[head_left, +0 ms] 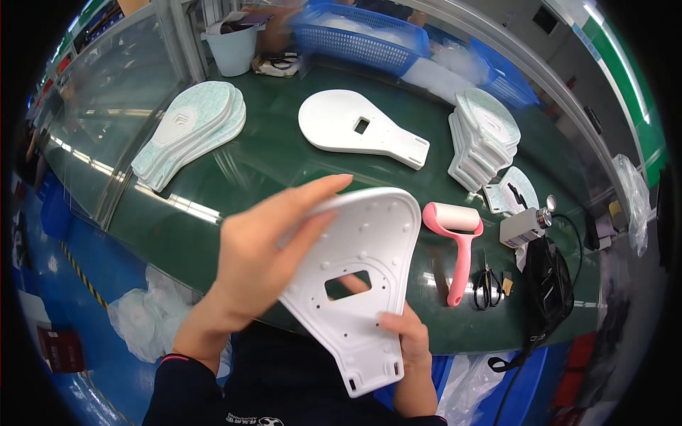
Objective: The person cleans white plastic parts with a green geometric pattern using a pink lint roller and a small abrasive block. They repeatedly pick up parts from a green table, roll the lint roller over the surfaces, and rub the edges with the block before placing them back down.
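A white paddle-shaped plastic shell with a rectangular cut-out and small pegs is held up over the near table edge, inner side toward me. My left hand grips its wide rounded end, fingers laid across the rim. My right hand holds the narrow handle end from underneath, a fingertip showing through the cut-out. A second white shell of the same shape lies flat on the dark green table further back.
A stack of pale green paddle-shaped pads lies at the left, another stack at the right. A pink lint roller, scissors, a small white device and a black bag lie to the right. Blue baskets and a pale bucket stand behind.
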Demonstrator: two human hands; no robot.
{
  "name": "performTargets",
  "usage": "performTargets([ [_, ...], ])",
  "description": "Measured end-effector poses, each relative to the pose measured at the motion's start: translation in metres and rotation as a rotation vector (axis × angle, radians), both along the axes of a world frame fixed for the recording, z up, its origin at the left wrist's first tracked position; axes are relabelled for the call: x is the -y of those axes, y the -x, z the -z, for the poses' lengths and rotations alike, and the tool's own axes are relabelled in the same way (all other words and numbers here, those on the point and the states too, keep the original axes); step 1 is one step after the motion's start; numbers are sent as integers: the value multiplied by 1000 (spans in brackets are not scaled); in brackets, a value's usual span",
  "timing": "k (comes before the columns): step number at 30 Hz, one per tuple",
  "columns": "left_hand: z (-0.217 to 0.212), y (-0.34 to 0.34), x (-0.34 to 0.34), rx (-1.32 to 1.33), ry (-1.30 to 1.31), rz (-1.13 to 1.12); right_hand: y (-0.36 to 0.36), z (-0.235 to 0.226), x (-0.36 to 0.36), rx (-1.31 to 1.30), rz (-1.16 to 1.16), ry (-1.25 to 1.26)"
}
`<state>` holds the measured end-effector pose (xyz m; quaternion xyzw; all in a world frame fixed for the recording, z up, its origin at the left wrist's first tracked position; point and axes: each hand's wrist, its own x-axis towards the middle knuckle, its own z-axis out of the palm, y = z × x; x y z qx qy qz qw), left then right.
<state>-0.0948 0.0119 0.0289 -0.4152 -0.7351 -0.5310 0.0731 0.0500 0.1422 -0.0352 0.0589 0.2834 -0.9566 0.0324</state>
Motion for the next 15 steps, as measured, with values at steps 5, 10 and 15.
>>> performTargets([
  [5, -7, 44, 12, 385, -455, 90, 4, 8, -3, 67, -392, -150],
  [10, 4, 93, 27, 229, -683, 338, 24, -2, -38, -61, -9, -1322],
  [15, 9, 85, 16, 583, -773, 298, 46, -31, -59, -240, 586, -1659],
])
